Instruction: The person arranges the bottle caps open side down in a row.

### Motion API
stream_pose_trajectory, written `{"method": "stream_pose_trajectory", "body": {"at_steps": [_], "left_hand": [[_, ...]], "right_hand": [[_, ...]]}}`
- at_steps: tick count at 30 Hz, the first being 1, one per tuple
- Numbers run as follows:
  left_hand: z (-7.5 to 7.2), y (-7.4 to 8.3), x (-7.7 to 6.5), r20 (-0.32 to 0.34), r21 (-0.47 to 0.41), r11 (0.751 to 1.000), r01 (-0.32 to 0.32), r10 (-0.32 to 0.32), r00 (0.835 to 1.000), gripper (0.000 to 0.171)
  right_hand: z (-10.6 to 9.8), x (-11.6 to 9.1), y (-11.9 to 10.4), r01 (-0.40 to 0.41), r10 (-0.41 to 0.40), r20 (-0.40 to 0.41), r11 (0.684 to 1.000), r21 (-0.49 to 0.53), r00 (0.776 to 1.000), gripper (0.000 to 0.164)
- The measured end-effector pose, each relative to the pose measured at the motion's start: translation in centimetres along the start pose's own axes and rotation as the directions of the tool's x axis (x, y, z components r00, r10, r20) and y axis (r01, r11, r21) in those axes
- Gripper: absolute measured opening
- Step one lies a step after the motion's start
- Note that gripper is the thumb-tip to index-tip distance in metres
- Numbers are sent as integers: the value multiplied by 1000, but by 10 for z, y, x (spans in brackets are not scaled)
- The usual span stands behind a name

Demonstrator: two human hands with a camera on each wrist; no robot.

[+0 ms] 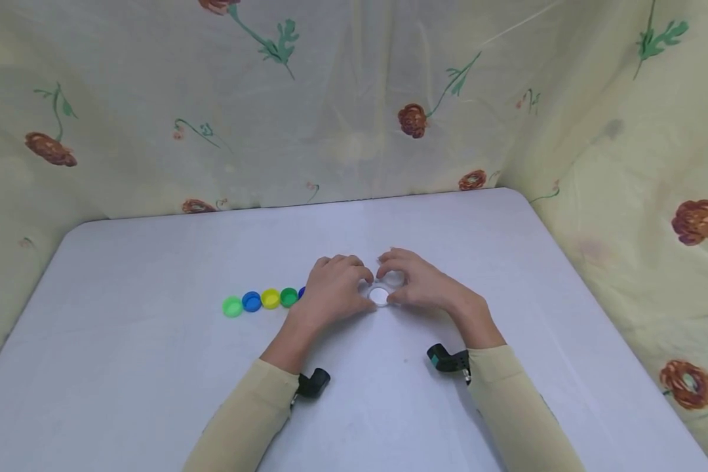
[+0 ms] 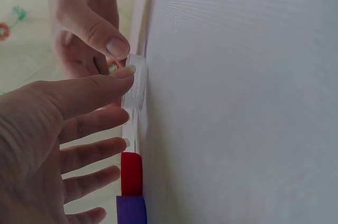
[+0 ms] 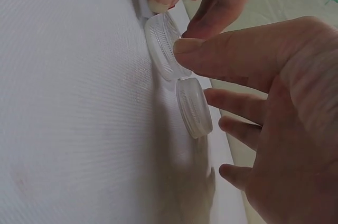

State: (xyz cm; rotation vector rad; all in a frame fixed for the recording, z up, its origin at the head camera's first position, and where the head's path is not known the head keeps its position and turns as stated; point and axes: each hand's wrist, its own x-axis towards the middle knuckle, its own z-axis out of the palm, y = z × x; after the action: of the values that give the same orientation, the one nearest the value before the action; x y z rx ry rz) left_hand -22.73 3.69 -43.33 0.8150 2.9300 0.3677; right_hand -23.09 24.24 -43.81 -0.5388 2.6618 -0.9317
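Note:
A clear, ridged bottle cap point(image 1: 379, 297) with a whitish middle lies on the table between my hands. My left hand point(image 1: 337, 288) is at its left side, thumb tip against the ridged rim and the other fingers spread apart. From the right, my right hand point(image 1: 420, 280) touches the same rim with its thumb. A second clear cap point(image 3: 194, 108) sits right beside it, near the right hand's fingers. In the left wrist view a red cap point(image 2: 132, 174) and a purple-blue cap point(image 2: 131, 211) continue the row past the left fingers; the left hand hides part of this row from the head view.
Left of the hands the row runs on with dark green point(image 1: 289, 297), yellow point(image 1: 271, 298), blue point(image 1: 251, 301) and light green point(image 1: 233, 306) caps. They lie on a white table point(image 1: 153, 367). A floral curtain point(image 1: 342, 118) hangs behind and to the right.

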Motion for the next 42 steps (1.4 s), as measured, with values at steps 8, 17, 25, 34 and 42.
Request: {"method": "stream_pose_trajectory", "body": {"at_steps": [8,17,25,34,42], "left_hand": [[2,3,0,-5,-7,1000,0,0,1000,39],[4,5,1,-5,14,1000,-5,5,1000,40],[5,3,2,-13,27,1000,-2,3,1000,40],[3,2,1,-38,15,1000,-8,9,999,38],[-2,0,0,-54,18,1000,-7,8,999,38]], "right_hand": [[1,0,3,12,-12,21,1000,-6,1000,32],[4,0,3,16,-15,22,1000,-26,1000,32],[6,1,3,28,-28,-3,998,-56,1000,31],[3,0,-1,7,-7,-10,1000,-22,1000,24],[2,1,1,2,-1,-19,999,40,1000,19]]}}
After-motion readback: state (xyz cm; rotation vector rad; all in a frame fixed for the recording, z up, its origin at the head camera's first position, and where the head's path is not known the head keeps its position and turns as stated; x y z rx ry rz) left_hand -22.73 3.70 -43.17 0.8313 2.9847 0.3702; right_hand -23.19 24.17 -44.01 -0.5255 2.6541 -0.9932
